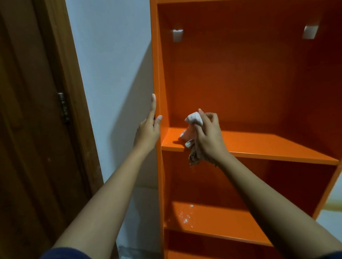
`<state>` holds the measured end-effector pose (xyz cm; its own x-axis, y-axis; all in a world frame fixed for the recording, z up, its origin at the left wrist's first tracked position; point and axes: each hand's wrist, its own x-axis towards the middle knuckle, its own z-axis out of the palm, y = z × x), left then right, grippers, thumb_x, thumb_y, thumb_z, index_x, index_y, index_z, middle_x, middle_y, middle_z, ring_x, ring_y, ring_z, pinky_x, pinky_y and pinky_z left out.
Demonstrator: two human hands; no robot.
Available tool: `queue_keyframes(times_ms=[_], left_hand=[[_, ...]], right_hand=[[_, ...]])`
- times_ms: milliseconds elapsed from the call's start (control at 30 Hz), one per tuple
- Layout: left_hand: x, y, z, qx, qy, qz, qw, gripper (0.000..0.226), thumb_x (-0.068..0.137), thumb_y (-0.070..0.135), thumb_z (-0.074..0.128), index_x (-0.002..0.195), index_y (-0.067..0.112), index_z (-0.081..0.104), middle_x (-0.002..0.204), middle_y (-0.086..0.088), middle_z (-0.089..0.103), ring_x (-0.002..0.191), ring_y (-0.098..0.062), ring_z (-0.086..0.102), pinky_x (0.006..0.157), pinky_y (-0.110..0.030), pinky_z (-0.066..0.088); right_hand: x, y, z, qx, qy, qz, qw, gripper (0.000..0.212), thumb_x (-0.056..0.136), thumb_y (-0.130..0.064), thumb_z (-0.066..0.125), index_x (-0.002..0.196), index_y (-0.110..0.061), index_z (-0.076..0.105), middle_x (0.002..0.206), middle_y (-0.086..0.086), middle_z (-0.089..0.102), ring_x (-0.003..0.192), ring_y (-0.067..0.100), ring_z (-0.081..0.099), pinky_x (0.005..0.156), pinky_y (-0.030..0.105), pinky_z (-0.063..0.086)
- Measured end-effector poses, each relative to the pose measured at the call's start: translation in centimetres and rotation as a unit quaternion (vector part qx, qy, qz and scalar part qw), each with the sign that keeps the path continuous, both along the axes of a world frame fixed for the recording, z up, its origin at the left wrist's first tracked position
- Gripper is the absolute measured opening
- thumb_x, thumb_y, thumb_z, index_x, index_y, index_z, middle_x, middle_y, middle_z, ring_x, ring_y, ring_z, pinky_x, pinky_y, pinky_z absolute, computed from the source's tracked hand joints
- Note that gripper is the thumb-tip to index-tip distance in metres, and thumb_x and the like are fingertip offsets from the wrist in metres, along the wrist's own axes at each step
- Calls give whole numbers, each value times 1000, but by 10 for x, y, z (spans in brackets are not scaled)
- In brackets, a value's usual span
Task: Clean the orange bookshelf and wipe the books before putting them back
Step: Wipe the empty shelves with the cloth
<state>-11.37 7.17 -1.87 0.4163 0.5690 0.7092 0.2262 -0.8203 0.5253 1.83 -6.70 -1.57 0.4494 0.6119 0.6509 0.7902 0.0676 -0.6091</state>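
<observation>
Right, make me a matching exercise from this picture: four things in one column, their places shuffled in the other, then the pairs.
Things:
1. left hand
2. cloth
3. white specks
4. hinge

Places:
A. on the lower shelf
B. on the brown door
C. flat against the outer side of the bookshelf
D. bunched in the right hand, at the left end of the middle shelf

Pairs: 1-C, 2-D, 3-A, 4-B
</observation>
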Motion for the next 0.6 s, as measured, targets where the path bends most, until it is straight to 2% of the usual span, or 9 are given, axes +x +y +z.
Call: queue_keyframes(times_ms=[100, 200, 300, 367, 433, 533, 600], left_hand=[[-1, 0, 1, 11, -3, 0, 1000, 60, 101, 35, 32, 137, 50, -14, 66, -11, 52, 56, -23, 52, 54, -37, 47], [-2, 4, 1, 22, -2, -17, 1000, 62, 101, 35, 33, 134, 55, -16, 65, -6, 50, 54, -20, 51, 53, -36, 47], [-3, 9, 0, 35, -2, -21, 999, 62, 101, 36, 33, 132, 56, -17, 72, -7, 53, 55, -18, 50, 57, -38, 49], [-3, 10, 0, 44, -4, -22, 999, 62, 101, 36, 33, 133, 54, -16, 71, -4, 52, 55, -14, 48, 56, -36, 47], [-3, 9, 0, 57, -2, -18, 998, 61, 101, 33, 35, 137, 47, -12, 69, 0, 47, 54, -10, 43, 54, -31, 44], [-4, 10, -1, 65, -3, -11, 998, 57, 101, 32, 36, 138, 43, -6, 70, 5, 39, 51, -2, 38, 46, -11, 32], [-4, 12, -1, 65, -2, -12, 998, 58, 101, 33, 35, 138, 42, -8, 66, 8, 38, 50, -3, 38, 47, -12, 30]], right_hand=[[0, 27, -11, -94, -21, -24, 995, 50, 99, -18, 39, 146, -8, 26, 130, 13, 31, 119, 24, 39, 100, 35, 38], [-3, 42, -18, -149, -52, -27, 987, 51, 93, -20, 50, 143, -15, 36, 126, 10, 44, 114, 27, 48, 89, 37, 42], [-7, 49, -13, -103, -76, -43, 991, 38, 82, -22, 64, 119, -23, 53, 109, 3, 63, 98, 24, 59, 72, 34, 45], [-9, 53, -12, -88, -84, -80, 989, 25, 79, -26, 68, 100, -23, 55, 95, 2, 68, 86, 26, 61, 63, 33, 45], [-14, 57, -12, -87, -81, -114, 986, 17, 79, -28, 69, 89, -22, 57, 89, 4, 69, 82, 26, 62, 61, 35, 49], [-18, 61, -14, -81, -66, -106, 989, 13, 80, -32, 66, 84, -20, 64, 84, 4, 70, 79, 24, 63, 63, 38, 52], [-15, 59, -17, -80, -64, -52, 993, 19, 86, -36, 61, 91, -21, 70, 88, 3, 72, 83, 22, 64, 64, 34, 50]])
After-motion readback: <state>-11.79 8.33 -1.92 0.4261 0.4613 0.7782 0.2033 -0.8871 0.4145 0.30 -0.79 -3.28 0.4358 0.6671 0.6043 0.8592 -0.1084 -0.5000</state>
